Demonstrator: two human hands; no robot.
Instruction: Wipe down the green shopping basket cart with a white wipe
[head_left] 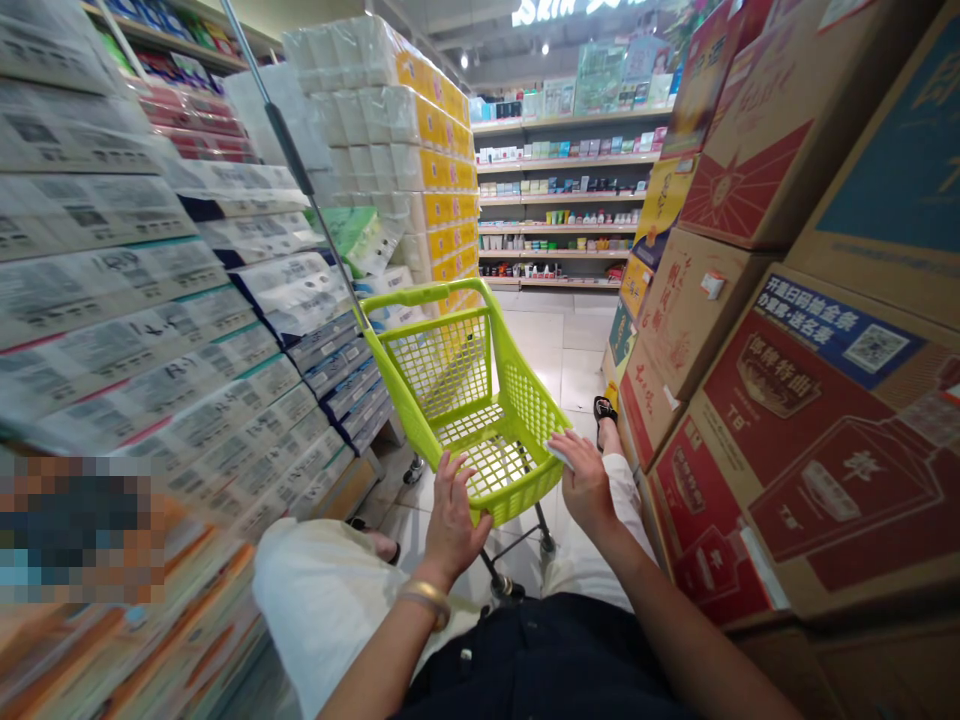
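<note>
A lime-green plastic shopping cart basket (529, 400) with lattice walls stands in front of me, its interior bare. My left hand (454, 520) rests at the near left corner of its rim, fingers stretched forward and the thumb out to the side; a gold-coloured bangle (426, 600) circles that wrist. On the right side of the rim, my right hand (589, 485) presses a flat whitish cloth-like piece (560, 452) under closed fingers. What exactly this piece is, I cannot make out. The cart's dark metal legs (541, 525) and casters show below.
Stacked cartons (825, 430) line the right. Wrapped paper packs (150, 340) rise on the left, with more yellow-white packs (442, 180) behind the cart. A pole (285, 130) slants up beside the basket. Tiled floor (555, 340) leads to shelves (562, 195) of small goods.
</note>
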